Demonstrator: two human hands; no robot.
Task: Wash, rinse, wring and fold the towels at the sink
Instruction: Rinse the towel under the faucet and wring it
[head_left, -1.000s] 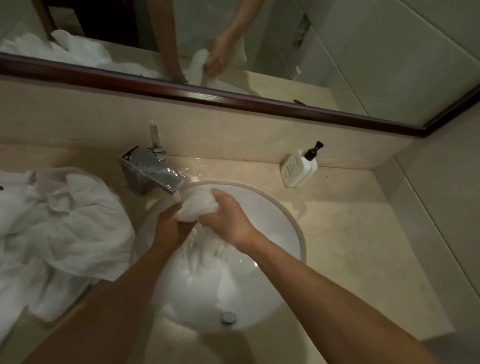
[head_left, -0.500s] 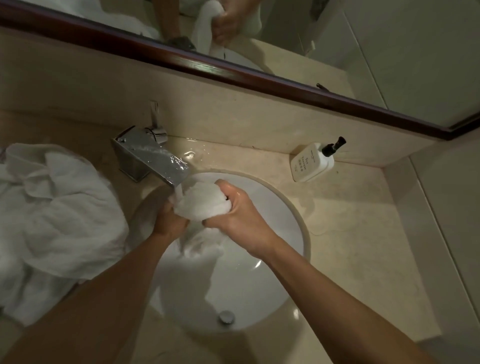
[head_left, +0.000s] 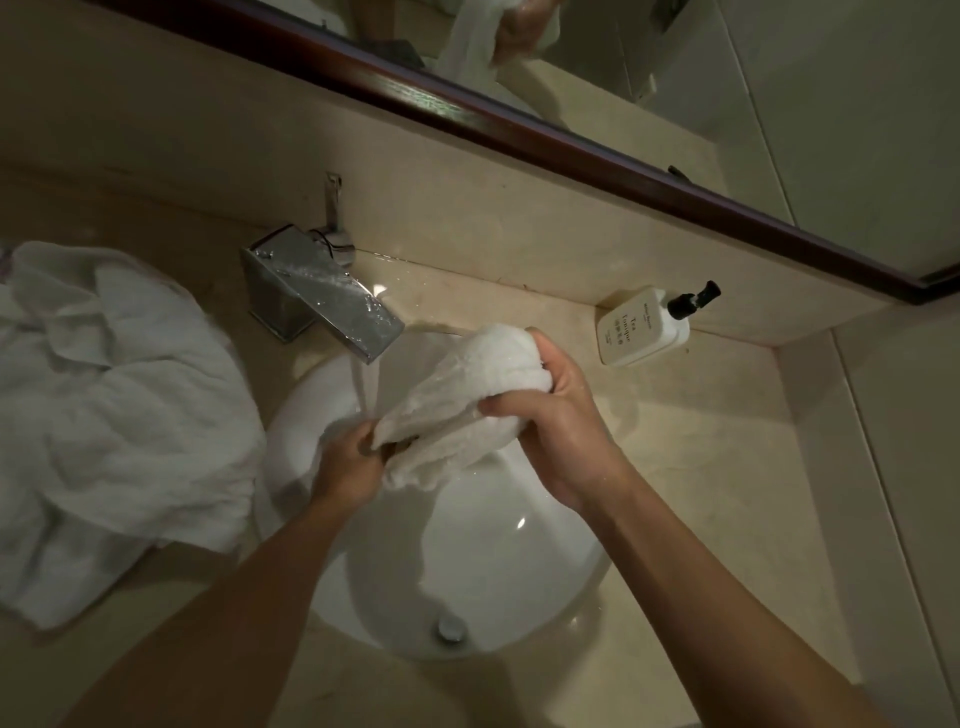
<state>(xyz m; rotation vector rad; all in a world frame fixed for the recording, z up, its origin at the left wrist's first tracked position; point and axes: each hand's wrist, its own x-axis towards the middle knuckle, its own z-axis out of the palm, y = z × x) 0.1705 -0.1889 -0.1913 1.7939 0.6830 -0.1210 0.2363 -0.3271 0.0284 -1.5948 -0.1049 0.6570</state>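
A small white towel (head_left: 467, 395) is bunched up above the round white sink (head_left: 493, 561), just right of the water stream from the chrome faucet (head_left: 322, 296). My right hand (head_left: 556, 426) grips the towel's upper, thicker end. My left hand (head_left: 348, 462) grips its lower left end, fingers curled into the cloth. The towel runs slanted between the two hands. Water runs from the spout into the basin.
A heap of white towels (head_left: 109, 410) lies on the beige counter left of the sink. A white pump bottle (head_left: 644, 327) lies against the back wall at the right. A dark-framed mirror (head_left: 519, 124) hangs above. The drain (head_left: 449, 629) sits at the basin's near side.
Both hands have lifted the towel out of the basin and moved it right of the stream; its hanging part is now gathered into a bunch between the hands. The camera has tilted down.
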